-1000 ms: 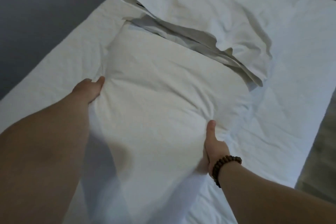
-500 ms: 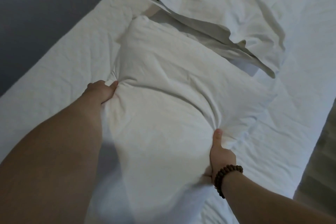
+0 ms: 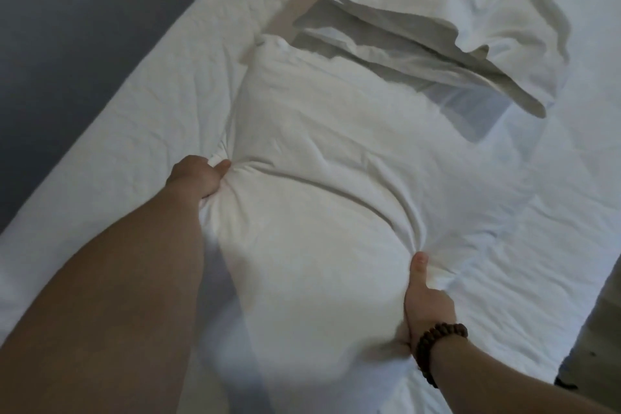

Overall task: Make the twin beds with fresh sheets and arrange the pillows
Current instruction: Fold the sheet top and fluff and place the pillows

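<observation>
1. Creases have deepened across the pillow (image 3: 319, 212) over the past second, as both hands dug further into its long sides and pinched it in at the waist.
2. The left hand (image 3: 198, 178) clutches a bunch of the pillow's left edge, thumb on top. The right hand (image 3: 426, 309), a beaded bracelet (image 3: 437, 353) at the wrist, clamps the right edge the same way. The fingers of both are hidden underneath.
3. The pillow lies lengthways on the sheeted bed (image 3: 134, 131), its far corner just short of the gaping mouth of the pillowcase (image 3: 453, 20). The near end is blurred.
4. Likely trouble: no hand holds the case. A push from here could shove the loose case up the bed rather than feed the pillow inside.
5. The upper flap of the case's mouth sags on the right. The pillow's far right corner may catch that drooping hem and ride over it.
6. Because the pillow is gripped at mid-length, its far corners are left soft. They could fold under on entry and leave a lumpy fill.
7. Dragging the pillow forward risks rucking the sheet beneath, which is already wrinkled.
8. The floor (image 3: 598, 346) lies near the bed's right edge, so a sideways slip could send the fresh linen over.
</observation>
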`<action>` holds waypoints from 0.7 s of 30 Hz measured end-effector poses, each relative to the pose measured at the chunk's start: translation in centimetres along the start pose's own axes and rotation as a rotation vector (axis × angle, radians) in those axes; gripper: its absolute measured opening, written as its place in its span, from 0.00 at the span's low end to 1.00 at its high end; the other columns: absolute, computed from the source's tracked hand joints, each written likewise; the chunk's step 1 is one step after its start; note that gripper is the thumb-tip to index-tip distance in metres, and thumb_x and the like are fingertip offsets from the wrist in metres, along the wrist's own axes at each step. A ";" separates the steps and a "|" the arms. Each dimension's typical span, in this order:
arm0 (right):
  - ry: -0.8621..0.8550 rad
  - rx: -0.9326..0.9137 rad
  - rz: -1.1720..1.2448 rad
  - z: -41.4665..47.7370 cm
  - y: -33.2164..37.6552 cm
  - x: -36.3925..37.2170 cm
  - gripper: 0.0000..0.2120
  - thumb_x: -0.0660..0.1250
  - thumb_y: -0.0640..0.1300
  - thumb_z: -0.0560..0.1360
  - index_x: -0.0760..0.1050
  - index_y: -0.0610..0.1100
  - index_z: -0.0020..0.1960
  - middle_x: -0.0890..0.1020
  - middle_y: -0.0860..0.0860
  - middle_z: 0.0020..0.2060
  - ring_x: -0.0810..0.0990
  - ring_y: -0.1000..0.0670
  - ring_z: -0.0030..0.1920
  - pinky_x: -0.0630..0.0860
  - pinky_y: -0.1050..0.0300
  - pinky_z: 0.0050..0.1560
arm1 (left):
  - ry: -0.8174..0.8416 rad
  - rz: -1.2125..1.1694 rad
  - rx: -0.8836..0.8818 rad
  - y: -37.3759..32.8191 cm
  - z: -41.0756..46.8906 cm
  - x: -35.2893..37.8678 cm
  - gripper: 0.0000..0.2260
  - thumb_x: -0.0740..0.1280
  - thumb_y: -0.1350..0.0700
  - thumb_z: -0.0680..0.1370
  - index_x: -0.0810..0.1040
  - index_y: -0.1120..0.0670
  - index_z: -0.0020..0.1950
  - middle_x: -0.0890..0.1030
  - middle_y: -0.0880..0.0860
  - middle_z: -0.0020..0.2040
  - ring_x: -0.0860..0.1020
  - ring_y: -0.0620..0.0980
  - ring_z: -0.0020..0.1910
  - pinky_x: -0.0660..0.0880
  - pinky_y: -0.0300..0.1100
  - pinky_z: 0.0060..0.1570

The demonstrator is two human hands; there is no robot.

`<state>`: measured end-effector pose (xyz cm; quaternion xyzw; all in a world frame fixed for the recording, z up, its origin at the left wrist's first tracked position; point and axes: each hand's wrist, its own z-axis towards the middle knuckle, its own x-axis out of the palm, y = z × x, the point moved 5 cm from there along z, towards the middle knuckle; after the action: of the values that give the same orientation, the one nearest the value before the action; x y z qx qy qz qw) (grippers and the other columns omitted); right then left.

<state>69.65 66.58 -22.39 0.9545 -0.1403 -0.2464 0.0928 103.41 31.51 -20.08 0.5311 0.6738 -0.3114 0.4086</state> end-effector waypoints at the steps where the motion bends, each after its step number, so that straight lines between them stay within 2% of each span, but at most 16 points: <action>1: 0.012 -0.004 -0.002 -0.6 -0.4 0.3 0.51 0.44 0.79 0.71 0.76 0.32 0.56 0.78 0.43 0.42 0.77 0.43 0.42 0.73 0.51 0.51 | 0.010 0.003 -0.021 1.2 -0.5 0.3 0.34 0.60 0.32 0.78 0.78 0.61 0.66 0.78 0.64 0.66 0.76 0.64 0.64 0.72 0.50 0.61; 4: 0.060 -0.001 -0.025 -2.1 -1.8 1.5 0.47 0.45 0.76 0.74 0.75 0.32 0.56 0.73 0.47 0.35 0.72 0.49 0.36 0.68 0.54 0.46 | 0.007 0.048 -0.064 4.2 -2.0 0.9 0.32 0.61 0.33 0.79 0.77 0.60 0.67 0.78 0.64 0.66 0.76 0.64 0.64 0.73 0.51 0.61; 8: 0.078 0.001 -0.001 -2.2 -3.0 2.2 0.46 0.45 0.74 0.75 0.74 0.32 0.60 0.72 0.48 0.35 0.70 0.51 0.35 0.66 0.55 0.46 | -0.030 0.148 -0.109 4.4 -4.0 1.2 0.29 0.56 0.35 0.81 0.75 0.55 0.68 0.76 0.60 0.67 0.75 0.62 0.66 0.71 0.53 0.62; 12: 0.111 0.029 -0.014 -2.1 -2.2 1.3 0.44 0.48 0.73 0.76 0.73 0.32 0.60 0.77 0.44 0.41 0.73 0.47 0.39 0.66 0.56 0.52 | -0.065 0.204 -0.172 3.0 -5.6 0.7 0.27 0.55 0.35 0.81 0.73 0.54 0.68 0.76 0.59 0.67 0.74 0.60 0.66 0.65 0.54 0.64; 13: 0.109 0.048 -0.015 -1.8 -2.1 1.0 0.46 0.51 0.75 0.74 0.71 0.32 0.61 0.79 0.43 0.45 0.76 0.45 0.43 0.68 0.55 0.54 | -0.069 0.200 -0.185 2.7 -6.0 0.5 0.28 0.55 0.35 0.81 0.72 0.55 0.69 0.76 0.59 0.67 0.73 0.60 0.67 0.65 0.54 0.65; 14: 0.099 0.063 0.005 -1.6 -1.8 0.5 0.50 0.54 0.77 0.70 0.67 0.32 0.67 0.80 0.41 0.51 0.79 0.42 0.49 0.72 0.52 0.58 | -0.079 0.178 -0.203 2.4 -6.3 0.1 0.28 0.57 0.36 0.81 0.71 0.56 0.70 0.74 0.60 0.68 0.72 0.61 0.68 0.64 0.54 0.66; 15: 0.080 0.059 0.037 -1.6 -1.4 -0.2 0.54 0.59 0.79 0.65 0.63 0.37 0.72 0.79 0.40 0.57 0.79 0.40 0.54 0.75 0.47 0.60 | -0.094 0.132 -0.230 2.0 -6.6 -0.4 0.27 0.59 0.38 0.81 0.69 0.57 0.71 0.73 0.60 0.69 0.71 0.61 0.69 0.64 0.55 0.67; 17: 0.065 -0.018 0.074 -1.4 0.0 -2.1 0.55 0.69 0.74 0.59 0.58 0.43 0.74 0.77 0.41 0.62 0.79 0.38 0.57 0.78 0.41 0.60 | -0.151 0.028 -0.268 0.3 -7.3 -2.1 0.26 0.66 0.47 0.79 0.66 0.57 0.72 0.70 0.60 0.71 0.69 0.61 0.70 0.64 0.56 0.68; 19: 0.067 -0.093 0.133 -1.5 2.6 -4.2 0.57 0.74 0.71 0.58 0.54 0.45 0.76 0.74 0.41 0.66 0.77 0.39 0.61 0.77 0.40 0.63 | -0.229 -0.014 -0.164 -3.3 -7.9 -4.6 0.28 0.69 0.55 0.76 0.64 0.57 0.73 0.68 0.60 0.71 0.68 0.61 0.70 0.65 0.56 0.68; 21: 0.058 -0.100 0.228 -1.5 5.2 -6.2 0.64 0.73 0.75 0.52 0.50 0.51 0.79 0.70 0.42 0.71 0.75 0.39 0.65 0.74 0.40 0.66 | -0.294 -0.029 0.073 -8.3 -8.6 -7.5 0.30 0.69 0.59 0.75 0.63 0.56 0.75 0.67 0.59 0.72 0.68 0.61 0.70 0.67 0.56 0.68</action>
<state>64.03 63.80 -17.07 0.9333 -0.2325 -0.2131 0.1718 94.21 33.43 -9.56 0.4846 0.6025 -0.4159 0.4787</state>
